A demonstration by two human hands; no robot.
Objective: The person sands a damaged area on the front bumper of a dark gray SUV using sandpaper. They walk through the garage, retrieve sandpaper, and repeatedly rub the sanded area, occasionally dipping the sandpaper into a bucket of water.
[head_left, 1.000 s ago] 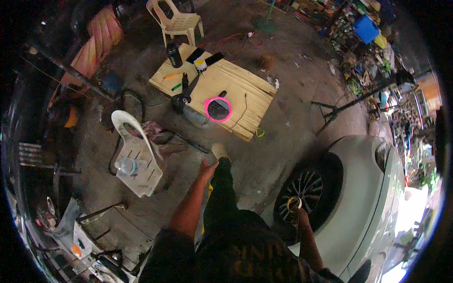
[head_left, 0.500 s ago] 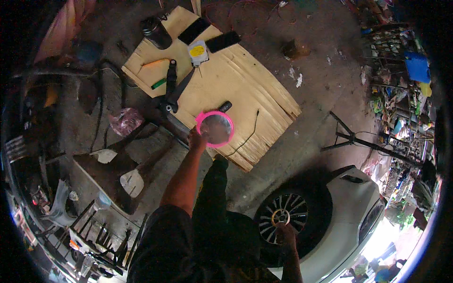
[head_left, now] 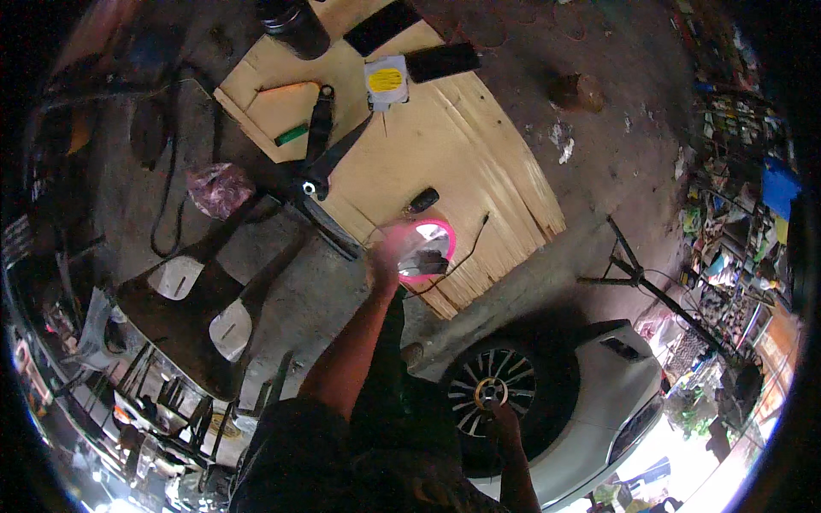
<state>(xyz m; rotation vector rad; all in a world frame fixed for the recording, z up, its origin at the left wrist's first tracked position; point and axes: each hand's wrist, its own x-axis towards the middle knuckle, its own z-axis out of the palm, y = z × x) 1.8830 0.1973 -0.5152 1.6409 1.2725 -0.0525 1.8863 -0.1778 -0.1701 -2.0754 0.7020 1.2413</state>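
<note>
My left hand (head_left: 382,263), blurred by motion, grips a small round mirror (head_left: 441,243) with a bright pink rim, held over the near edge of a wooden board. A dark patch shows in the mirror's glass. Just beyond it on the board lies a small black key fob (head_left: 422,201); a thin black cable (head_left: 469,256) runs to its right. Low on the right, my right hand (head_left: 506,423) has its fingers closed at a thin pale-gold ring (head_left: 503,392), seen against the hub of a car wheel (head_left: 479,363). What the ring belongs to is unclear.
On the wooden board (head_left: 479,162) are two black phones, a white-and-yellow box (head_left: 386,79), a dark bottle (head_left: 295,30), a black folding tool and a green piece. A white car part (head_left: 611,385) stands at right, a tripod-like stand (head_left: 634,272) beyond, pink plastic (head_left: 220,190) at left.
The view has shifted, moving the board's things up and right in the picture. The mirror in my left hand has turned, its glass now brighter with a dark patch. My right hand stays by the wheel.
</note>
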